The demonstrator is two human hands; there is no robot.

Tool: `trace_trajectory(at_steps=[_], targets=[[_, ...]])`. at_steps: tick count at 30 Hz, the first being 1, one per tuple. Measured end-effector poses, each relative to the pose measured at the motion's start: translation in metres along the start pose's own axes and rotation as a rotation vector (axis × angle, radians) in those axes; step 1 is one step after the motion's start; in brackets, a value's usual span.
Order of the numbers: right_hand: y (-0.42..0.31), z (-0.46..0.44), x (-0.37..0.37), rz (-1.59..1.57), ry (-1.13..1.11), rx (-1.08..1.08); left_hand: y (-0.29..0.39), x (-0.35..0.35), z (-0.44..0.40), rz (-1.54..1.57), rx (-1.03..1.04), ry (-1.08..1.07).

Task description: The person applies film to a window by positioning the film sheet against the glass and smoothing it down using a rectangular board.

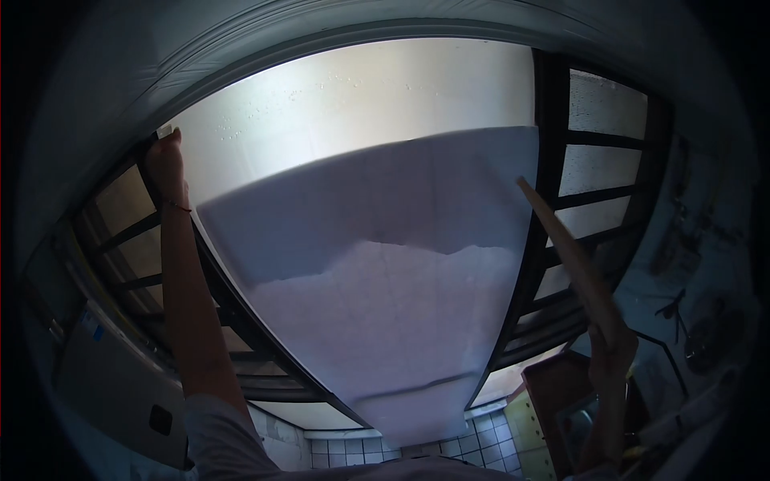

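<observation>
My left hand [166, 164] is raised at the upper left, closed against the dark frame beside the bright pane. A small pale bit shows above its fingers, but what they grip is hidden. My right hand [613, 345] is at the lower right, wrapped around a long tan wooden stick [565, 244]. The stick slants up and left, its narrow tip in front of the right part of a pale lavender sheet [377, 313]. That sheet spans most of the middle, with a darker upper band and an uneven line across it. Above it is a bright pane [361, 96] with droplets.
Dark-framed slatted panes stand at the right [601, 168] and left [124, 240]. A brown cabinet [553, 385] is at the lower right, and a grey appliance [112, 377] at the lower left. Tiled floor [489, 441] shows below.
</observation>
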State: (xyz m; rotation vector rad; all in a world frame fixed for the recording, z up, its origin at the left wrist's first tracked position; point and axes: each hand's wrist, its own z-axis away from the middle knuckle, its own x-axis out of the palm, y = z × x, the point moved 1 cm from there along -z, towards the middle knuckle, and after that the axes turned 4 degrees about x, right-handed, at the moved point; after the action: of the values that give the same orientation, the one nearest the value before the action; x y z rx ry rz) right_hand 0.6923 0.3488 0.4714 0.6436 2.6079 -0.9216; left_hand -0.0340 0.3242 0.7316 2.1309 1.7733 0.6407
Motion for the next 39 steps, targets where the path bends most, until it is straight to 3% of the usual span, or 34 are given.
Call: trace_trajectory(at_steps=[2,4,10,13,15,17,18,22,27,39], targets=[[-0.028,-0.031,0.009,0.221,0.047,-0.316,0.011,-0.004,0.003,-0.139,0.014,-0.030],[-0.059,-0.054,0.019,0.417,0.092,-0.490,0.012,-0.001,0.007,-0.132,0.068,-0.001],[-0.106,-0.127,0.086,0.524,0.167,-0.849,0.006,-0.001,0.000,-0.256,0.091,-0.024],[-0.116,-0.156,0.119,0.570,0.214,-0.931,0.004,0.001,-0.001,-0.242,0.085,-0.013],[-0.121,-0.169,0.132,0.582,0.216,-0.931,0.005,-0.001,-0.002,-0.236,0.066,-0.017],[-0.124,-0.181,0.142,0.596,0.225,-0.948,-0.009,0.001,-0.006,-0.048,0.117,-0.024],[-0.127,-0.184,0.144,0.596,0.238,-0.934,-0.015,0.002,-0.009,0.131,0.040,-0.052],[-0.128,-0.186,0.149,0.559,0.219,-0.904,-0.009,-0.001,-0.007,0.100,-0.004,-0.066],[-0.125,-0.184,0.150,0.548,0.218,-0.872,0.020,-0.009,0.016,0.355,-0.123,-0.042],[-0.122,-0.184,0.135,0.533,0.220,-0.865,0.028,-0.001,0.015,0.319,-0.173,0.042]])
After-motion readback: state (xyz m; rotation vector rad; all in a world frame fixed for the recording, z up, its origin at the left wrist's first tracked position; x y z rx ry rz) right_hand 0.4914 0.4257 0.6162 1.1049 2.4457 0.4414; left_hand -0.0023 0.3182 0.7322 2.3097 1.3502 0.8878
